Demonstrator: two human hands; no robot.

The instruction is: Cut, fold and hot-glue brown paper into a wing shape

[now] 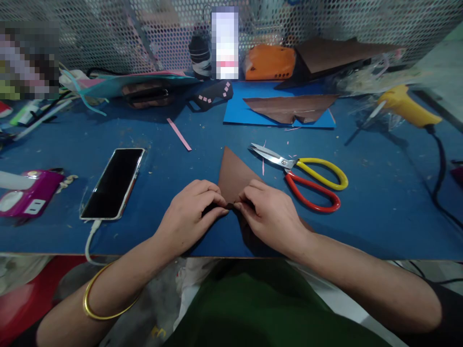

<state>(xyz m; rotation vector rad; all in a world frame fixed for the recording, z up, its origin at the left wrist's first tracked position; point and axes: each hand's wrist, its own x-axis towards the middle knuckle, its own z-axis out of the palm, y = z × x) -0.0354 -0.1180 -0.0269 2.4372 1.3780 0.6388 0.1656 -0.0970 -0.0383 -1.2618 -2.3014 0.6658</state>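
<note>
Both my hands pinch a brown sheet [235, 173], paper or thin foam, at its near edge close to the table's front. My left hand [197, 212] grips the edge between thumb and fingers. Just beside it, my right hand [267, 212] pinches the same edge, its thumb and fingers closed. One pointed corner of the sheet reaches away from me, and part of it lies hidden under my right hand. Scissors [289, 166] with one yellow and one red handle lie partly spread to the right of the sheet. A pink strip [179, 134] rests to the left, beyond my hands.
At left lie a phone [114, 183] with a white cable and a purple device [32, 193]. Behind are a blue sheet [238, 108], a cut brown piece [289, 107] and an orange pack [269, 62]. A yellow glue gun [408, 106] with a black cord is at right.
</note>
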